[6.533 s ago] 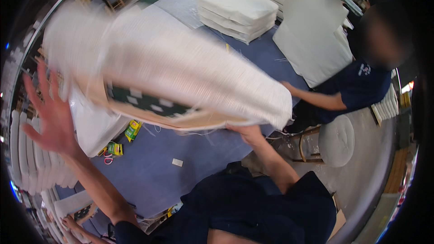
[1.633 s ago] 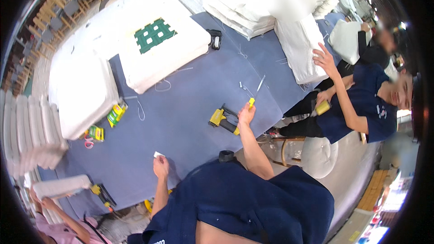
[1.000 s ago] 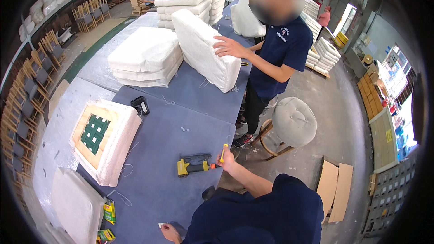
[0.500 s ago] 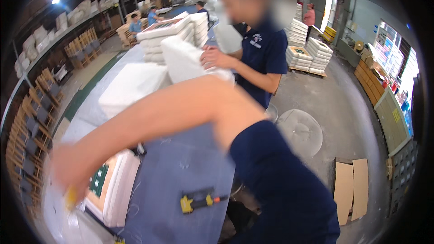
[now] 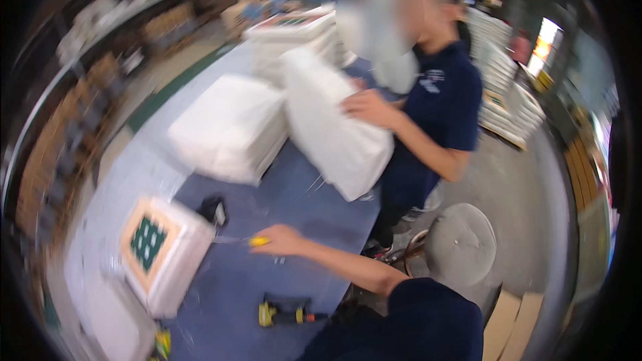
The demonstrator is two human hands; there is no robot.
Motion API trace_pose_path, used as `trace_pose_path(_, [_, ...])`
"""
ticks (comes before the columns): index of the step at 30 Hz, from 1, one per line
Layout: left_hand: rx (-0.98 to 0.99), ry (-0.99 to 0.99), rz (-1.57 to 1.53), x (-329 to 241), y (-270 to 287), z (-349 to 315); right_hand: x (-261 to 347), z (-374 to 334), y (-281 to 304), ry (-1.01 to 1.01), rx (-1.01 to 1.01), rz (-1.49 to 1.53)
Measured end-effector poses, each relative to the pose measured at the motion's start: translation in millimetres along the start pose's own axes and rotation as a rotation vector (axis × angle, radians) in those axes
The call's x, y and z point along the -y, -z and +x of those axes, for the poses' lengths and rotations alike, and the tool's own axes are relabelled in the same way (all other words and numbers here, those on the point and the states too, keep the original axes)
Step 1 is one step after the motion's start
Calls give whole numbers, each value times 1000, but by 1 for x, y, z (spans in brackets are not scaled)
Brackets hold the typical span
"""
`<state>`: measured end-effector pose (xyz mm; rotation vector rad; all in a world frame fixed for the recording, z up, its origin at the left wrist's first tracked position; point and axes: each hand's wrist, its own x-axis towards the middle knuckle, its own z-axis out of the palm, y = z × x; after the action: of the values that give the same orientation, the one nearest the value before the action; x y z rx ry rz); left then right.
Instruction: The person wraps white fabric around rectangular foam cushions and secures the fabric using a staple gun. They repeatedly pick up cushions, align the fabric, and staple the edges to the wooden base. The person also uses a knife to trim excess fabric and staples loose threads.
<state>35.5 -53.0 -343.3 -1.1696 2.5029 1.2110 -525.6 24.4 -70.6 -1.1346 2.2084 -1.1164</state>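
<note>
Right hand (image 5: 284, 239) swung back from left side of table (image 5: 227, 294), now mid-table, closed round yellow-handled tool (image 5: 258, 242); work seems unfinished. Webbed cushion (image 5: 170, 254) nearer left edge. Left hand unseen, can't tell.

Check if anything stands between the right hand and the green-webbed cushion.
Only the yellow-handled tool held in the right hand, its shaft pointing toward the green-webbed cushion; blur hides whether they touch. The black object lies beyond that line.
</note>
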Motion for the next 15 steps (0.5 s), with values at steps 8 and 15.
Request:
trace_pose_path(8, [-28,411,-644,-42,-28,-45,-177,-99,-38,-373,-189,-31])
trace_pose_path(15, [-75,371,-689,-41,-35,-49,-214,1,-26,-447,-217,-213])
